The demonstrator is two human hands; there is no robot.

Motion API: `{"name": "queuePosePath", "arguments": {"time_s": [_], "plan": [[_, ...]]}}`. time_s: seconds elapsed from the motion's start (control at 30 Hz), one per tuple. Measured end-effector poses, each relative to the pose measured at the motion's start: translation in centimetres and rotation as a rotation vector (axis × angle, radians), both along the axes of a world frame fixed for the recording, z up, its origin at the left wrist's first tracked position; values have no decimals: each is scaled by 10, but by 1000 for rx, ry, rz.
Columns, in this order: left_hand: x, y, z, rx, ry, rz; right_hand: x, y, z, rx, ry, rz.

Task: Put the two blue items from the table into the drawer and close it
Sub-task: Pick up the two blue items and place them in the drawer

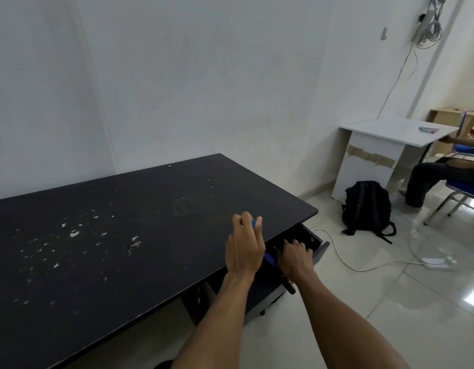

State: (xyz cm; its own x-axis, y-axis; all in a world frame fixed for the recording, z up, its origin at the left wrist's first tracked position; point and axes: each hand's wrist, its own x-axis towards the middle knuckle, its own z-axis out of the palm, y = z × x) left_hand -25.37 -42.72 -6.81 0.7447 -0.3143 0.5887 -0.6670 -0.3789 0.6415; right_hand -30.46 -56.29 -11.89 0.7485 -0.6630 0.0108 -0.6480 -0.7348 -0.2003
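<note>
A small blue item (253,223) is pinched in the left hand (244,249) over the black table (110,249), lower centre. The right hand (294,258) is curled inside the open drawer (314,239); a second blue item (270,259) is seen between the hands, at the drawer's edge.

We are looking at a pale, bare wall (177,75) running behind a black table (110,235) whose top is showing chipped white flecks. Glossy cream floor tiles (390,302) are reflecting light at the right. A black backpack (367,206) is sitting on the floor beside a small white desk (385,145). A white cable (345,259) is trailing across the tiles, and tangled wires (427,25) are hanging high on the wall.
</note>
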Motion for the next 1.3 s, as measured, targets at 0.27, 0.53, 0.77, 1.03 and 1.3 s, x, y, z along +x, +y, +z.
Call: {"name": "queuePosePath", "arguments": {"time_s": [0.27,0.53,0.77,1.03,1.3], "plan": [[-41,-7,-37,247,7,-168,-17,-7,-3,-99,-99,-47],[-50,2,-48,477,346,137,-20,-5,-8,-112,-118,-42],[-32,-2,-60,579,524,303,-24,-5,-12,-99,-136,-46],[-20,-3,-67,682,424,279,-22,-5,-19,-124,-188,-75],[-40,0,-55,625,199,258,-23,4,-25,-39,-380,-286]]}}
